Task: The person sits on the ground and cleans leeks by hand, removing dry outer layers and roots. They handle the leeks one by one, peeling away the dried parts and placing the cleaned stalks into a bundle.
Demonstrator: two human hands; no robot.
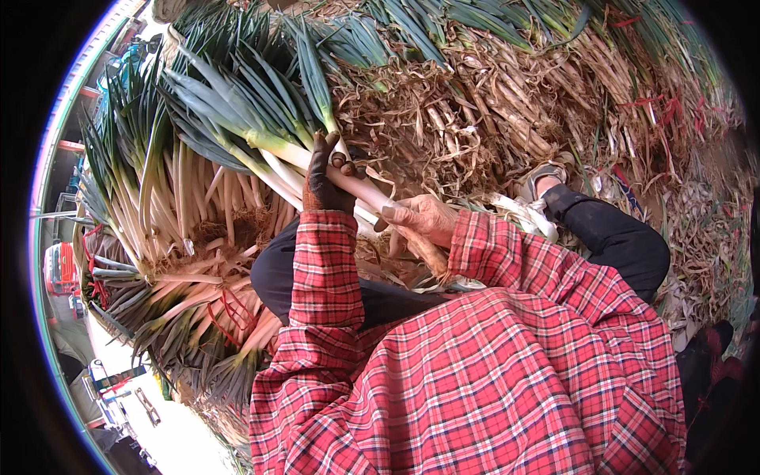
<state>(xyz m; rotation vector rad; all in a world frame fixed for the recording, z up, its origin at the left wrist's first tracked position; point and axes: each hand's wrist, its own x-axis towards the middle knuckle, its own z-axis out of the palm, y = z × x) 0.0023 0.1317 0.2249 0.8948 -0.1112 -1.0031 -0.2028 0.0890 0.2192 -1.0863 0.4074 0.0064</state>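
Note:
My left hand (pixel 330 175), in a dark, dirty glove with its fingertips bare, is closed around the white stalks of several large green onions (pixel 291 153). Their green leaves point to the upper left. Bare and a little lower, my right hand (pixel 424 219) grips the thickest stalk near its brownish root end (pixel 436 256), thumb on top. Peeled green onions (pixel 178 184) stand packed in a heap to the left of my gloved hand. Part of the stalks is hidden behind the fingers.
Unpeeled green onions with dry brown skins (pixel 510 101) lie across the top and right. Bundles with red ties (pixel 231 317) lie at lower left. White peelings (pixel 522 215) are near my shoe (pixel 543 176). A red machine (pixel 59 269) stands at the far left.

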